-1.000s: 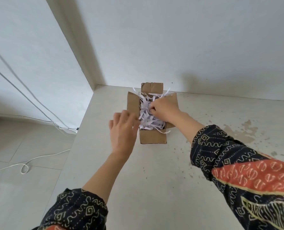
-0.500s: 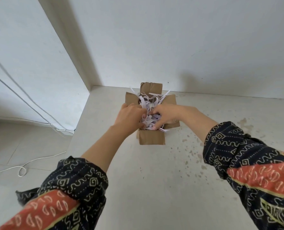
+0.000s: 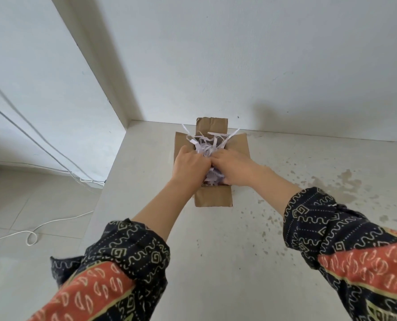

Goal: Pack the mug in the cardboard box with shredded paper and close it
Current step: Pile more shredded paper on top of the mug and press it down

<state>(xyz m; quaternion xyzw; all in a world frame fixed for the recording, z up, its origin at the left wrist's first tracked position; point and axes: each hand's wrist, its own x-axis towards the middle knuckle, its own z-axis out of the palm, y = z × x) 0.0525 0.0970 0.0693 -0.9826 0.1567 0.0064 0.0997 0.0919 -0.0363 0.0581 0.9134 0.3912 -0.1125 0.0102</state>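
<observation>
1. Nearest, logged two dark patterned sleeves with orange panels, left sleeve (image 3: 114,269) and right sleeve (image 3: 345,246), both ending short of bare forearms that reach away.
2. Noted pale counter (image 3: 192,262) under the arms, with brown splashes and specks on its right part.
3. Found cardboard box (image 3: 213,198) standing at the counter's far edge, flaps open, near flap turned outward toward the viewer.
4. Recorded left hand (image 3: 189,164) and right hand (image 3: 233,167) side by side over the box mouth, backs up, touching near the knuckles.
5. Saw fingers of both bent downward, tips buried in shredded paper (image 3: 204,144); cannot tell whether pinching strips or only pressing them.
6. Logged pale lilac-white strips filling the box, some sticking up past the far and right flaps; contents beneath hidden.
7. Noted white wall (image 3: 262,66) just behind the far flap; far left and lower, tiled floor (image 3: 30,205) with looped white cable (image 3: 31,237).
</observation>
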